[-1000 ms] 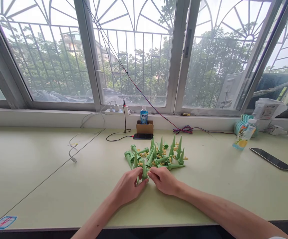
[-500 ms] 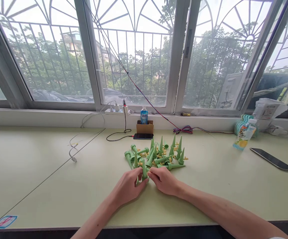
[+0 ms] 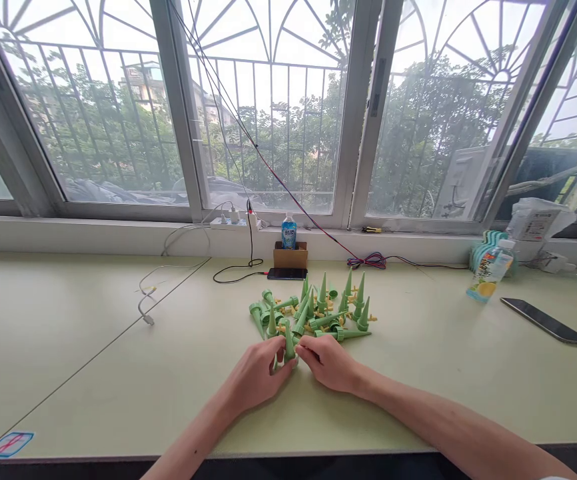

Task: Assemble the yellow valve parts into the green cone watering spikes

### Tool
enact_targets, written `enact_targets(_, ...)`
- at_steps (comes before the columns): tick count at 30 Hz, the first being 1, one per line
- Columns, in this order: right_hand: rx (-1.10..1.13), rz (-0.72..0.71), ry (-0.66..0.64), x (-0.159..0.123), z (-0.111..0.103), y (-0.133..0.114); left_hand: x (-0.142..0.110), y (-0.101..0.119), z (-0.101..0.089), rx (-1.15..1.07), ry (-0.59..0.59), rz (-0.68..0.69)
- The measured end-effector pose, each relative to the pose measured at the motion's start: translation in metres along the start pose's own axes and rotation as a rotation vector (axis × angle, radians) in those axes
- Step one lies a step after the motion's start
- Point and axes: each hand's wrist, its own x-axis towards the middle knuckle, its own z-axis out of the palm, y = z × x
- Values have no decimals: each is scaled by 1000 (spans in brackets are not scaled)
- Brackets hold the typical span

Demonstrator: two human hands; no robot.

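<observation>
A green plant watering spike (image 3: 289, 341) stands point up near the front of a pile of similar ones. My left hand (image 3: 263, 373) is closed round its base, with thumb in front and fingers at the left side. Against the spike's right side, my right hand (image 3: 331, 363) is closed in a pinch; the fingertips hide most of what they grip there. Just behind both hands lies the pile of green spikes (image 3: 323, 293) with small yellow valves, some upright on their caps and some on their sides.
Behind the pile, a black phone (image 3: 287, 274) lies before a cardboard box (image 3: 290, 258) holding a blue bottle (image 3: 289, 233). To the right are a drink bottle (image 3: 491, 270) and another phone (image 3: 546, 321). A white cable (image 3: 143, 310) trails at left; coiled wire (image 3: 368, 261) lies near the sill.
</observation>
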Motion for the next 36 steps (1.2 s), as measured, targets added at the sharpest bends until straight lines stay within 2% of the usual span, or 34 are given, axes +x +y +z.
enact_targets(36, 7, 3, -21, 0, -1, 0, 0, 0, -1, 17, -37, -15)
